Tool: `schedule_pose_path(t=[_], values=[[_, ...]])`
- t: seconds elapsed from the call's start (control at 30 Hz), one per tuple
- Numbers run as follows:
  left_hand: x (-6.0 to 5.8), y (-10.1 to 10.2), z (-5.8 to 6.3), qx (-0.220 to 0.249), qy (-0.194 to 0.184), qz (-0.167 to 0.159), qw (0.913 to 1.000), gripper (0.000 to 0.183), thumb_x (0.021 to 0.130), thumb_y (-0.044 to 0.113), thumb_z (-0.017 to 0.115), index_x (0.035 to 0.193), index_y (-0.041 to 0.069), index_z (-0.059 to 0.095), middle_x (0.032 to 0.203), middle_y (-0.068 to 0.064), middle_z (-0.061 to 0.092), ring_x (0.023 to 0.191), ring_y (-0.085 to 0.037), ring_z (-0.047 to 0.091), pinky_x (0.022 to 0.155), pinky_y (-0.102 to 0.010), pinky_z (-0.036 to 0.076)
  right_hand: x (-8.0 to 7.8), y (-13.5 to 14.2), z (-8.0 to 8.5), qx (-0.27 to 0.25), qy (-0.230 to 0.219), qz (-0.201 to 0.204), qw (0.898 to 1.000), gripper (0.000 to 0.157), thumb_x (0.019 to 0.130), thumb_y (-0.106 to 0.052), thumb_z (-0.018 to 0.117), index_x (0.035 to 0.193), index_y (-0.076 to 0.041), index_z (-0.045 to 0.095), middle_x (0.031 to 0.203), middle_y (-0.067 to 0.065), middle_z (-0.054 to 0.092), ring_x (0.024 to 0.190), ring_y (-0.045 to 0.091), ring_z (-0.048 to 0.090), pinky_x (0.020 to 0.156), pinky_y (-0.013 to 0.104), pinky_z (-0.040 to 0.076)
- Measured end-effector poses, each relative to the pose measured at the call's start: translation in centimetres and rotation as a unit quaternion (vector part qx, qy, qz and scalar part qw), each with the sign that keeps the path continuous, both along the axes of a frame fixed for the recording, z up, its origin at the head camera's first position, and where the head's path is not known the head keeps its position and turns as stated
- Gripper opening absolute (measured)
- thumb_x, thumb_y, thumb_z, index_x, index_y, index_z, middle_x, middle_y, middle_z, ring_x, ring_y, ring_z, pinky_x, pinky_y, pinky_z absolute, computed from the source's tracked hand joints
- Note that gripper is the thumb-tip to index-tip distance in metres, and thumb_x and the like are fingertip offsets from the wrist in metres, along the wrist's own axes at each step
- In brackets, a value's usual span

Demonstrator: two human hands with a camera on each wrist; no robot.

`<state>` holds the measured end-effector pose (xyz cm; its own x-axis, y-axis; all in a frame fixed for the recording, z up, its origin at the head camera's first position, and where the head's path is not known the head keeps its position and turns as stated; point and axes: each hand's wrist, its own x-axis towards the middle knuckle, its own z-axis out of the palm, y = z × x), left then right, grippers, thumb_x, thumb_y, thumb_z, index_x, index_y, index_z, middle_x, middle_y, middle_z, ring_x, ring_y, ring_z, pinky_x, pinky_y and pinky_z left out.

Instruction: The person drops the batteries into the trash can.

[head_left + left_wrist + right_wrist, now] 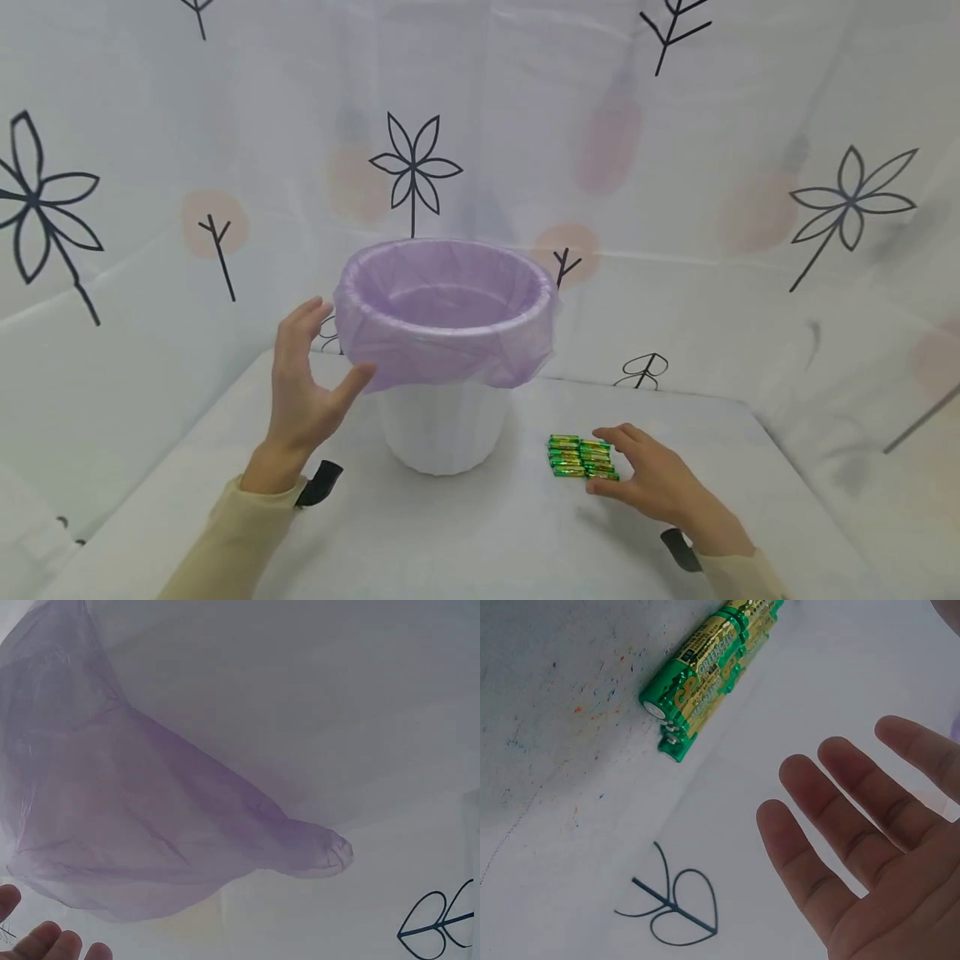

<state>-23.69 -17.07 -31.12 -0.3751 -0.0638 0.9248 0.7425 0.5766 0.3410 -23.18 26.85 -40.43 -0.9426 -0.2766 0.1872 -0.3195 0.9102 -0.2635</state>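
Observation:
A white bin (446, 429) stands on the table, with a purple plastic bag (450, 358) lining it and folded down over its rim. My left hand (303, 396) is at the bin's left side, thumb and fingers spread apart, the thumb tip overlapping the bag in the head view. In the left wrist view the bag (150, 795) hangs just beyond the fingertips. To the right of the bin, green and gold batteries (570, 457) lie side by side in two columns. My right hand (660, 479) is beside them, its fingers apart and holding nothing; the batteries (697, 675) lie beyond the fingers in the right wrist view.
The white table (480, 550) runs up to a hanging white cloth (480, 100) with printed flowers and twigs at the back and sides. A dark strap piece (321, 483) sits at the left wrist, and another (681, 550) at the right wrist.

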Motion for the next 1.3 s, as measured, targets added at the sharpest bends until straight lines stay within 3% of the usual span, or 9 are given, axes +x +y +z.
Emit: schedule_pose_path(t=[0.2, 0.33, 0.6, 0.97, 1.3], values=[[-0.5, 1.3, 0.9, 0.027, -0.004, 0.000, 0.9996, 0.079, 0.078, 0.061, 0.066, 0.131, 0.003, 0.053, 0.135, -0.014, 0.050, 0.130, -0.029, 0.038, 0.101, -0.051, 0.032, 0.2, -0.2, -0.2, 0.004, -0.023, -0.008, 1.000, 0.075, 0.068, -0.065, 0.073, 0.129, -0.025, 0.055, 0.122, -0.001, 0.056, 0.104, 0.023, 0.058, 0.082, 0.052, 0.049], [-0.8, 2.2, 1.3, 0.047, -0.023, -0.008, 0.9986, 0.074, 0.078, 0.055, 0.070, 0.130, 0.005, 0.054, 0.137, -0.011, 0.047, 0.127, -0.025, 0.040, 0.097, -0.048, 0.038, 0.3, -0.2, -0.2, 0.003, -0.028, -0.009, 1.000, 0.075, 0.067, -0.064, 0.073, 0.128, -0.023, 0.056, 0.121, -0.001, 0.056, 0.103, 0.023, 0.059, 0.080, 0.051, 0.049], [-1.1, 3.3, 1.6, 0.077, -0.044, -0.021, 0.9959, 0.063, 0.072, 0.027, 0.077, 0.126, 0.003, 0.056, 0.134, -0.017, 0.048, 0.124, -0.025, 0.042, 0.099, -0.048, 0.035, 0.4, -0.2, -0.5, -0.013, -0.028, 0.001, 1.000, 0.065, 0.068, -0.060, 0.075, 0.120, -0.024, 0.060, 0.113, -0.006, 0.057, 0.098, 0.018, 0.057, 0.075, 0.040, 0.048], [-1.9, 3.9, 1.4, 0.099, -0.036, -0.006, 0.9944, 0.056, 0.075, 0.034, 0.078, 0.118, 0.004, 0.060, 0.133, -0.016, 0.049, 0.126, -0.025, 0.041, 0.103, -0.048, 0.032, 0.0, 0.3, -0.6, -0.015, -0.003, 0.033, 0.999, 0.060, 0.068, -0.057, 0.077, 0.115, -0.021, 0.064, 0.103, -0.010, 0.058, 0.091, 0.015, 0.056, 0.071, 0.035, 0.047], [-1.7, 4.0, 1.3, 0.108, -0.055, -0.013, 0.9926, 0.051, 0.075, 0.028, 0.078, 0.118, 0.008, 0.059, 0.138, -0.013, 0.046, 0.129, -0.024, 0.039, 0.103, -0.050, 0.032, -0.7, 0.5, -1.3, -0.014, -0.042, 0.026, 0.999, 0.057, 0.069, -0.055, 0.078, 0.113, -0.022, 0.064, 0.098, -0.012, 0.056, 0.091, 0.013, 0.054, 0.074, 0.036, 0.046]])
